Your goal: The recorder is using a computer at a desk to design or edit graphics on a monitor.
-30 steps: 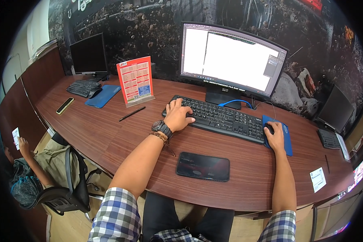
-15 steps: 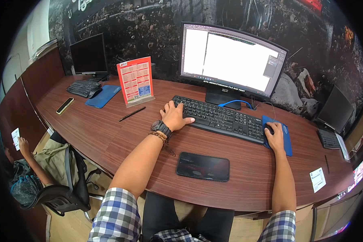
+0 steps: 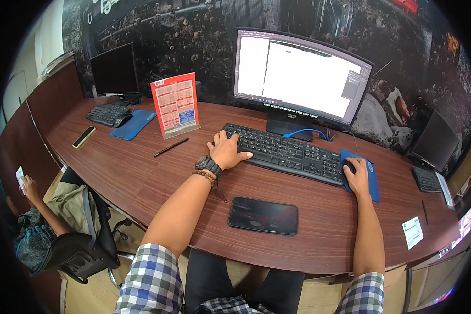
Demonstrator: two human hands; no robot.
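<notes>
My left hand [image 3: 225, 150] rests on the left end of a black keyboard [image 3: 288, 155], fingers spread over the keys and thumb stretched toward its front edge. A dark watch and beaded bracelets circle that wrist. At the keyboard's right end, my right hand [image 3: 358, 179] curls over a black computer mouse [image 3: 350, 167], which it mostly covers. Beneath them lies a blue mouse pad [image 3: 372, 189]. Behind the keyboard stands a lit monitor [image 3: 303, 76] with a mostly white page on its screen. A dark smartphone [image 3: 263, 215] lies face up between my forearms.
Left of the keyboard are a black pen [image 3: 171, 147] and a red-and-white sign stand [image 3: 176, 104]. Farther left stand a dark monitor [image 3: 115, 70] and another phone [image 3: 83, 137]. A paper slip [image 3: 412, 233] lies at right. Someone sits in a black chair [image 3: 83, 256] at left.
A small dark mark has appeared near the top of the white page on the screen. The seated person's paper has tilted slightly. My hands have stayed in place.
</notes>
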